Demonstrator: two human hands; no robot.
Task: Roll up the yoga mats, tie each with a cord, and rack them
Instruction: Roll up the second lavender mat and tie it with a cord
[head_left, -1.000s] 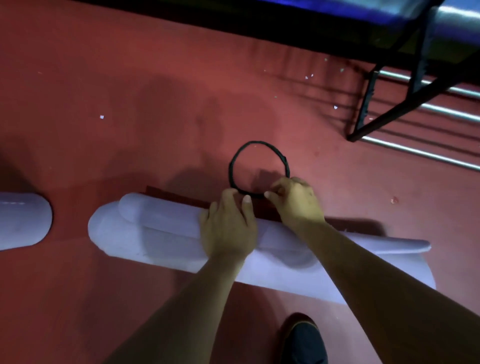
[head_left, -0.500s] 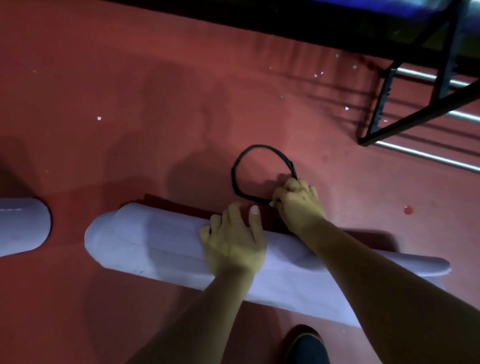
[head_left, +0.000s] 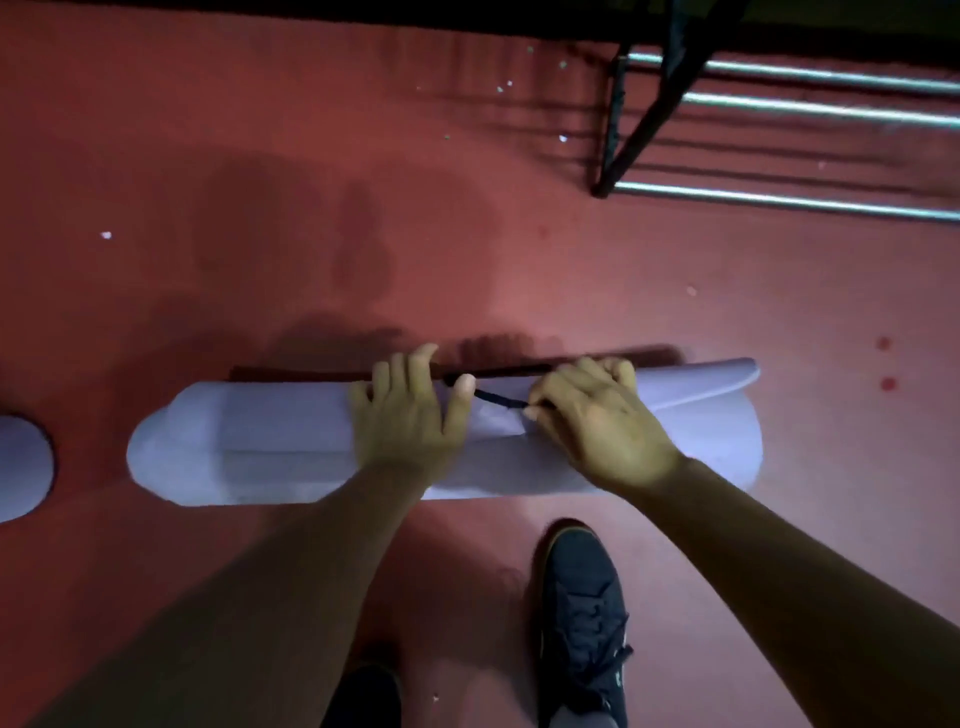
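Note:
A rolled lilac yoga mat (head_left: 270, 441) lies crosswise on the red floor in front of me. My left hand (head_left: 410, 410) lies over the top of the roll, fingers curled over its far edge and thumb at the black cord (head_left: 498, 400). My right hand (head_left: 592, 415) pinches the cord and holds it taut across the top of the mat between the two hands. Only a short stretch of cord shows; the remainder is hidden under the hands and behind the roll.
The end of a second rolled lilac mat (head_left: 21, 467) shows at the left edge. A black metal rack (head_left: 623, 130) with silver bars (head_left: 779, 200) stands at the upper right. My dark shoes (head_left: 582, 618) are just behind the mat.
The cord loop that lay open on the floor beyond the mat has been pulled onto the roll and now runs taut between my hands. My right hand has drawn back over the mat.

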